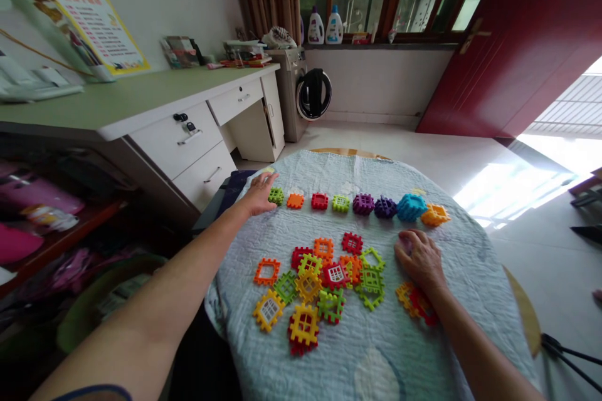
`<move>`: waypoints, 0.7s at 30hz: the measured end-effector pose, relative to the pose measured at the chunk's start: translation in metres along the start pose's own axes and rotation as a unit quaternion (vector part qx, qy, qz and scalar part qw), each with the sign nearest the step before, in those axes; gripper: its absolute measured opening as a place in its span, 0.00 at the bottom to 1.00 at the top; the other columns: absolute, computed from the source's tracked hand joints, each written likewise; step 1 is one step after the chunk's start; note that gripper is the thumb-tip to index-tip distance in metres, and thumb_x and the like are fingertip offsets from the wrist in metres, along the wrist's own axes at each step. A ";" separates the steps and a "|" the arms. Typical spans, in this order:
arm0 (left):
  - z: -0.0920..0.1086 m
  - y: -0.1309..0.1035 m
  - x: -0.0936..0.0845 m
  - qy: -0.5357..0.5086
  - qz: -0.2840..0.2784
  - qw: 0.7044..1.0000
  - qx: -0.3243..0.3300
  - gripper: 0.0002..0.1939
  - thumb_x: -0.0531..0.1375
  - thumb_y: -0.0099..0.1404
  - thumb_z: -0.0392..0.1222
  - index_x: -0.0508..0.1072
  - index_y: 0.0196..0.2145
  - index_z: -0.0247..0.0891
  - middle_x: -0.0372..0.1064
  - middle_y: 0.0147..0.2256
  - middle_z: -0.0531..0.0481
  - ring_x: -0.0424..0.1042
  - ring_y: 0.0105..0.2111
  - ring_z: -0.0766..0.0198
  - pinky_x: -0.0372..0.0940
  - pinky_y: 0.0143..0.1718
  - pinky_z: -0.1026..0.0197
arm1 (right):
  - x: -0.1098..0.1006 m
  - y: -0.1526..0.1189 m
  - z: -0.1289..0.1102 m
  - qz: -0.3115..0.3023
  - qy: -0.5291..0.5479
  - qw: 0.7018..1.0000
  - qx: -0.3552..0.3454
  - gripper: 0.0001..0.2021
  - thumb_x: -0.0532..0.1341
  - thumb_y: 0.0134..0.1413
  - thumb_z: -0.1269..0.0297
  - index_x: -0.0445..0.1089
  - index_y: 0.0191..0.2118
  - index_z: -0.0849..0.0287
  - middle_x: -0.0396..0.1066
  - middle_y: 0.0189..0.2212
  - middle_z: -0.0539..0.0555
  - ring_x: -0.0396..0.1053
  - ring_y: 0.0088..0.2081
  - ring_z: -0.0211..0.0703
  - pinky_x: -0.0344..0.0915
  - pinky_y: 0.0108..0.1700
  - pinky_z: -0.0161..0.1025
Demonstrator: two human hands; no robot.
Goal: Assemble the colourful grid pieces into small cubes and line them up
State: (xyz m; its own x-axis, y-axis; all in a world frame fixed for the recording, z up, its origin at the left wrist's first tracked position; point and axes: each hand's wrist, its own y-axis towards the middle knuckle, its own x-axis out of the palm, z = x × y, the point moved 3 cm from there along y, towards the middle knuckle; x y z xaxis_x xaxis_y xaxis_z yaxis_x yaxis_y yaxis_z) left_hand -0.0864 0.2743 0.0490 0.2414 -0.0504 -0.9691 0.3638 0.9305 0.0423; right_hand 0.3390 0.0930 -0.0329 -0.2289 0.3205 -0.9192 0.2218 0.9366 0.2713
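At the far left of the table, my left hand [260,194] is beside a green interlocking block [276,197], its fingers and thumb spread apart. Whether the fingertips touch that block I cannot tell. My right hand [420,256] rests on the cloth at the right, fingers loosely stretched, holding nothing visible. Partly under its wrist lie a red block [426,308] and a yellow block [406,298]. From the green block, a row runs rightward: an orange block [295,201], a red stack [320,201], a light green stack [340,203], two purple stacks [364,203], a blue stack [412,207] and a yellow-orange stack [435,215].
A loose pile of red, orange, yellow and green blocks [309,286] lies mid-table on a pale blue cloth [376,332]. A desk [155,91] stands at the left, a washing machine [290,94] behind, and a red door [508,44] at the right.
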 end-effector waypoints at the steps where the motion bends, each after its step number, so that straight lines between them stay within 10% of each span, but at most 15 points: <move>1: 0.010 -0.013 -0.003 -0.018 0.034 0.999 0.011 0.46 0.65 0.49 0.39 0.51 0.63 0.38 0.49 0.63 0.38 0.49 0.64 0.47 0.45 0.65 0.48 | 0.000 0.000 0.000 0.001 -0.001 1.000 -0.001 0.15 0.54 0.55 0.56 0.70 0.45 0.54 0.68 0.48 0.55 0.64 0.49 0.52 0.59 0.51 0.50; 4: 0.044 -0.061 -0.004 -0.094 0.066 0.993 0.042 0.33 0.60 0.57 0.40 0.57 0.60 0.40 0.55 0.60 0.42 0.53 0.62 0.51 0.51 0.63 0.49 | 0.002 0.001 0.002 0.003 -0.006 1.000 -0.002 0.15 0.54 0.54 0.57 0.70 0.45 0.54 0.68 0.48 0.55 0.64 0.49 0.52 0.59 0.51 0.50; 10: 0.094 -0.146 0.021 -0.167 -0.064 0.980 0.086 0.17 0.53 0.59 0.33 0.72 0.44 0.44 0.71 0.44 0.48 0.67 0.48 0.58 0.61 0.55 0.53 | 0.004 0.002 0.003 -0.006 -0.016 1.000 0.004 0.16 0.54 0.55 0.57 0.70 0.46 0.54 0.68 0.49 0.56 0.64 0.50 0.53 0.59 0.51 0.50; 15: 0.098 -0.164 0.031 -0.106 -0.080 0.990 0.053 0.15 0.60 0.56 0.38 0.72 0.43 0.44 0.70 0.43 0.46 0.67 0.47 0.54 0.62 0.53 0.51 | 0.003 0.002 0.001 -0.003 -0.009 1.000 0.005 0.16 0.54 0.55 0.56 0.70 0.46 0.54 0.68 0.48 0.56 0.64 0.49 0.53 0.58 0.51 0.51; 21: 0.112 -0.163 0.040 -0.077 -0.102 0.990 0.067 0.38 0.70 0.47 0.51 0.65 0.54 0.45 0.66 0.51 0.43 0.65 0.51 0.48 0.61 0.54 0.49 | 0.002 0.003 0.001 -0.005 -0.003 1.000 0.011 0.16 0.53 0.55 0.56 0.70 0.46 0.54 0.68 0.48 0.56 0.63 0.50 0.53 0.57 0.52 0.51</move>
State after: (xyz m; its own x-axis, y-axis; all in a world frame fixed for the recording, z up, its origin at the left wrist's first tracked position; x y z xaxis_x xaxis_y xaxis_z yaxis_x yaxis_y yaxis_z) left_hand -0.0354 0.0801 0.0307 0.2815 -0.2960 -0.9128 0.5324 0.8395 -0.1081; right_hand 0.3400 0.0962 -0.0341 -0.2254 0.3108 -0.9234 0.2401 0.9362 0.2566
